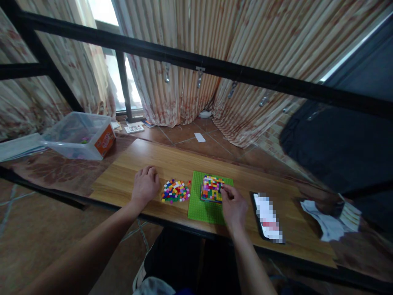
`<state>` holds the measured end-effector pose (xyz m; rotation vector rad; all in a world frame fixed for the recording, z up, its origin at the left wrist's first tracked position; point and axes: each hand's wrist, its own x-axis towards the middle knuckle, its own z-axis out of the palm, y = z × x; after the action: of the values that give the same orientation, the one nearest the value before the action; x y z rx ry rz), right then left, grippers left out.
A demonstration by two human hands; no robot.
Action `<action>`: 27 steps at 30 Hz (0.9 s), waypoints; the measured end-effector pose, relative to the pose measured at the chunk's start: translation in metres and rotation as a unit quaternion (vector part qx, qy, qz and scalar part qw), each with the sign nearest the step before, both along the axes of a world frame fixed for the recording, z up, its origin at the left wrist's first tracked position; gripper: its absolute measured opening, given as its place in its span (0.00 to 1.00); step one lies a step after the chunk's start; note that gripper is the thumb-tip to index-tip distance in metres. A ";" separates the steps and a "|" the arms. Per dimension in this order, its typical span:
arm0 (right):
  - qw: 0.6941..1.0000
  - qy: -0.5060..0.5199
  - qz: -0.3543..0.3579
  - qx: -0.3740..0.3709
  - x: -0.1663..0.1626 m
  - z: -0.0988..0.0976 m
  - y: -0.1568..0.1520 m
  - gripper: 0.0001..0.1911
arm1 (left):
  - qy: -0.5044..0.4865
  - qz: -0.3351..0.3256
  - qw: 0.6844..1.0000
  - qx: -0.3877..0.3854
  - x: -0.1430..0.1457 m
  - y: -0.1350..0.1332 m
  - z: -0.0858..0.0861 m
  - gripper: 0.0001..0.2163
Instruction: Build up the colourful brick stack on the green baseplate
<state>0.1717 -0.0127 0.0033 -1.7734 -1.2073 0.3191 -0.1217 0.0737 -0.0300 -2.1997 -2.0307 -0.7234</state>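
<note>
My left hand (145, 185) rests on the wooden table with its fingers loosely bent and a little apart, nothing seen in it. Just to its right lies a loose pile of small multicoloured toy bricks (176, 191). A green baseplate (199, 211) carries a rectangular block built of many coloured bricks (211, 187). At the right edge of this block, my right hand (235, 205) has thumb and forefinger pinched together, touching or just above the top layer. Whatever small brick sits between those fingertips is mostly hidden.
On the table (123, 164), a phone (267, 217) with a blurred screen lies right of my right hand. Crumpled paper (325, 221) is at the far right. A clear plastic bin (76, 137) stands at the left, beyond the table. A black metal bar (184, 57) crosses in front of the curtains.
</note>
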 end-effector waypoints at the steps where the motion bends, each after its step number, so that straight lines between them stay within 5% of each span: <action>1: 1.000 0.007 -0.002 0.000 0.000 0.000 0.000 0.17 | 0.001 -0.001 1.000 -0.001 0.000 0.000 0.001 0.11; 27: 0.997 0.052 -0.047 0.038 0.007 -0.004 -0.001 0.22 | 0.000 -0.006 1.000 0.004 0.000 0.001 -0.001 0.11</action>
<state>0.1785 -0.0136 -0.0011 -1.7202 -1.0457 0.3042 -0.1221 0.0743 -0.0311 -2.2095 -2.0138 -0.7322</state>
